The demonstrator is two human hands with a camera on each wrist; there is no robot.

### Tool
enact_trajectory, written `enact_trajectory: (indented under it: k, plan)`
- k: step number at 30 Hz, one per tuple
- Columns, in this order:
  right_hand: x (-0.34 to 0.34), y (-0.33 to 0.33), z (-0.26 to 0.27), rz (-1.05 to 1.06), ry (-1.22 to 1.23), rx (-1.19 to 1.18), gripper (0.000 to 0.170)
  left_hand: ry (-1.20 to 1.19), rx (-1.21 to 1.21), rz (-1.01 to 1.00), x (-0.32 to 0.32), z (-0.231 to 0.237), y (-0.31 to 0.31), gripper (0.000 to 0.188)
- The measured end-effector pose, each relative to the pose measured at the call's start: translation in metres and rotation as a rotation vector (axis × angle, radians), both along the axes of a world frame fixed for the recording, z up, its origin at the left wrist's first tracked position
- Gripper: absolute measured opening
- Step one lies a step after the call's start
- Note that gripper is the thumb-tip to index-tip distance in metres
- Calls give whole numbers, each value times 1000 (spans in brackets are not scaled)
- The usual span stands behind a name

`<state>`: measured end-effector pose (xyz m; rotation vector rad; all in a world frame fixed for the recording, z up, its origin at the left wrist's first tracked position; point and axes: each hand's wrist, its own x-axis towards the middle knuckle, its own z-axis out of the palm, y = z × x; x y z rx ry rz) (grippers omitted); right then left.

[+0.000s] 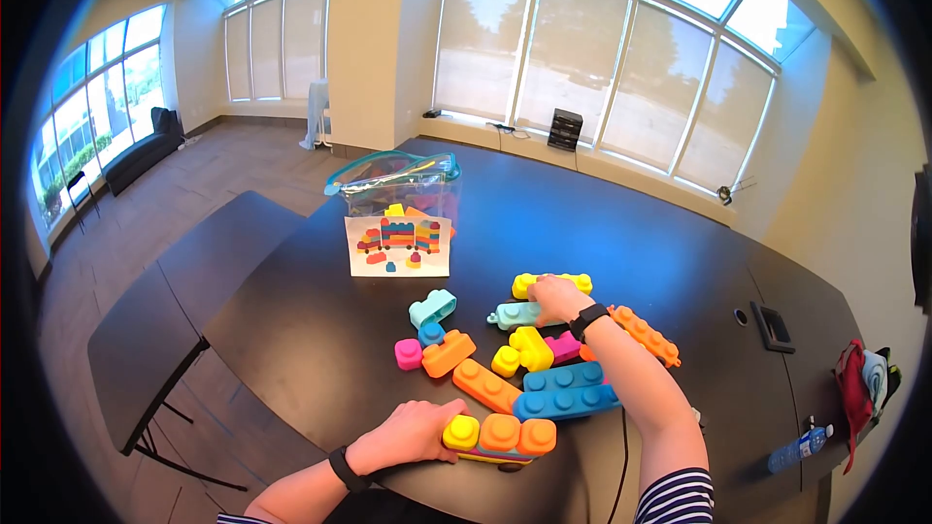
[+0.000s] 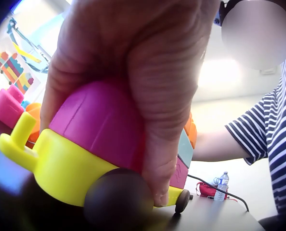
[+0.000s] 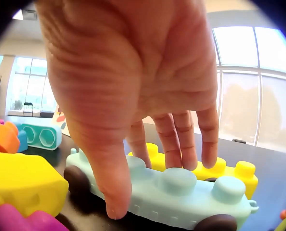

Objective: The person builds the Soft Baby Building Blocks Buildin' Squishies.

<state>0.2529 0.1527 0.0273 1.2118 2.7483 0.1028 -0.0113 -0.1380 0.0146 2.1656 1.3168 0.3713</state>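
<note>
My left hand [image 1: 413,434] grips the rear of a toy train car built of blocks, its thumb and fingers on either side of a magenta block [image 2: 97,122]. That block sits on a yellow wheeled base [image 2: 68,166] with a hook at its end; yellow and orange blocks [image 1: 500,433] top the car. My right hand [image 1: 560,301] holds a light teal wheeled base [image 3: 157,192], thumb on the near side and fingers over the far side. Right behind it lies a yellow wheeled base [image 1: 580,282]. Nearer me are a yellow block [image 1: 530,347] and a magenta block [image 1: 563,346].
Blue studded bases [image 1: 565,402], an orange bar [image 1: 485,385] and an orange wheeled base [image 1: 646,335] lie between and beside my arms. Further left is a teal arch block [image 1: 433,309]. A clear bag [image 1: 398,196] stands behind a picture card [image 1: 398,247]. A black cable [image 1: 623,456] crosses the table.
</note>
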Motion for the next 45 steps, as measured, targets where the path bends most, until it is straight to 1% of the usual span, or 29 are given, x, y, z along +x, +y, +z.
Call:
enact_trajectory:
  k: [2,5,6,9,10,13,14,18,21,25,26,28,29,30,31,32,33,34,35,36,37,38,39,40,41,43,44,45]
  plan:
    - [-8,-3,-1,-45,27,-83,48,2,20,-2,0,-3,0,64]
    - [-20,-8,-2,71,115,-115,46,8,24,4,0,1,-1,64]
    - [-20,-7,2,100,130,-191,45,10,17,4,0,1,-1,64]
    - [-29,-6,27,-27,109,-188,45,21,-2,4,0,1,0,65]
    - [-33,-11,38,-100,110,-110,36,22,-4,5,0,0,0,65]
    - [-22,28,9,-151,209,184,30,25,-8,2,0,1,0,65]
    - [-18,34,4,-197,138,199,32,25,-7,1,0,1,0,64]
    - [-2,60,-19,-255,1,52,31,18,-10,13,0,0,-1,64]
    - [-6,53,-16,-244,-19,56,31,22,-10,18,1,0,-1,63]
    - [-4,45,-4,-197,36,114,46,23,-10,20,1,2,-1,64]
    - [1,48,8,-193,113,105,46,19,-11,19,1,2,-1,64]
    - [16,26,55,-149,288,156,48,30,-1,26,0,3,-3,64]
    - [30,4,81,-134,359,220,53,31,3,27,1,4,-3,63]
    - [45,-16,105,-108,439,223,54,31,9,30,1,4,-3,63]
    - [60,-39,127,-107,472,170,52,26,8,30,2,4,-3,64]
    - [69,-73,160,-160,424,-16,51,21,9,33,2,4,-3,64]
    - [91,-89,168,-123,390,-186,53,15,12,39,2,4,-4,65]
    - [111,-110,168,-28,396,-331,55,21,13,41,3,5,-4,65]
    - [134,-119,154,95,364,-394,57,28,15,44,4,6,-4,66]
    - [136,-149,154,45,274,-479,58,36,17,48,5,6,-5,66]
    - [144,-166,136,65,276,-560,59,47,20,52,5,6,-5,67]
    - [149,-186,119,88,253,-554,58,44,29,52,5,5,-6,67]
    - [144,-204,109,-8,189,-612,57,24,29,56,4,4,-6,66]
    - [148,-211,87,-6,116,-566,56,4,31,62,3,3,-7,66]
    - [147,-223,75,-50,76,-531,57,-14,33,69,1,3,-8,66]
    - [154,-236,49,-118,123,-457,58,-38,59,87,-3,7,-9,66]
    - [160,-241,42,-127,184,-434,58,-49,73,98,-5,13,-8,67]
    - [163,-245,36,-132,180,-440,58,-69,117,118,-9,24,-6,67]
